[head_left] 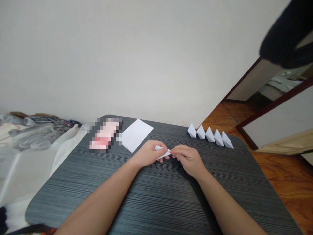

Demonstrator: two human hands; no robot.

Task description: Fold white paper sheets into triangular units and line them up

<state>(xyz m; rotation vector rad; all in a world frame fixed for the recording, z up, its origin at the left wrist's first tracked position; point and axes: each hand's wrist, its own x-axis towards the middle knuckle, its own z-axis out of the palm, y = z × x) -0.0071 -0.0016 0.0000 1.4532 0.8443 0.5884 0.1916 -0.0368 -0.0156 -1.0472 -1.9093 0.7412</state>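
Note:
My left hand [148, 152] and my right hand [188, 158] meet over the middle of a dark striped table [156, 195]. Both pinch a small folded piece of white paper [163, 151] between their fingertips, just above the tabletop. Most of the paper is hidden by my fingers. A flat stack of white paper sheets [136, 134] lies just beyond my left hand. A row of several folded white paper shapes [210, 134] stands along the far right edge of the table.
A blurred pink and white object [105, 135] lies left of the paper stack. Plastic bags and cloth [31, 133] are piled beside the table's left side. A white wall rises behind the table. Wooden floor [288, 176] and a doorway lie to the right.

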